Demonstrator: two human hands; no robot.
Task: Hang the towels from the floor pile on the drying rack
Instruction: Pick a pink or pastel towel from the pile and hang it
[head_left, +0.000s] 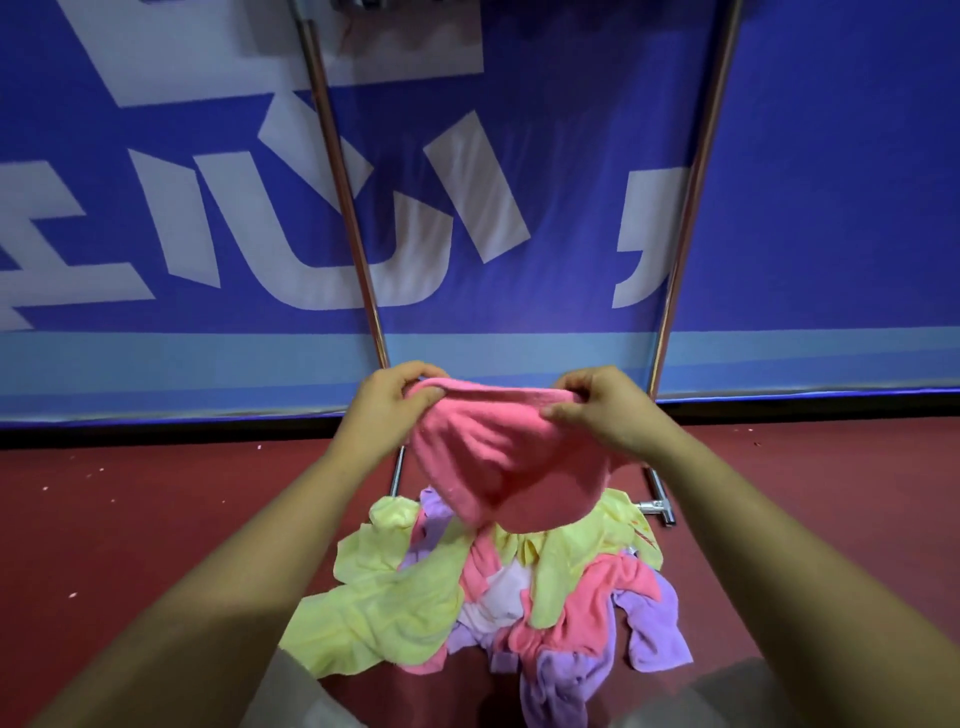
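A pink towel (498, 457) hangs in the air between both my hands, above the floor pile. My left hand (387, 413) pinches its upper left edge and my right hand (605, 408) pinches its upper right edge. Below it lies the pile of towels (467, 597), yellow-green, pink and purple ones tangled together on the red floor. The drying rack shows as two metal uprights, the left upright (337, 176) and the right upright (691, 208), rising just behind the towel. Its top bar is out of view.
A blue banner with large white letters (208, 223) stands behind the rack as a wall. The rack's metal foot (660, 505) sticks out on the red floor (156, 509) at the pile's right. My knees (291, 696) are at the bottom edge.
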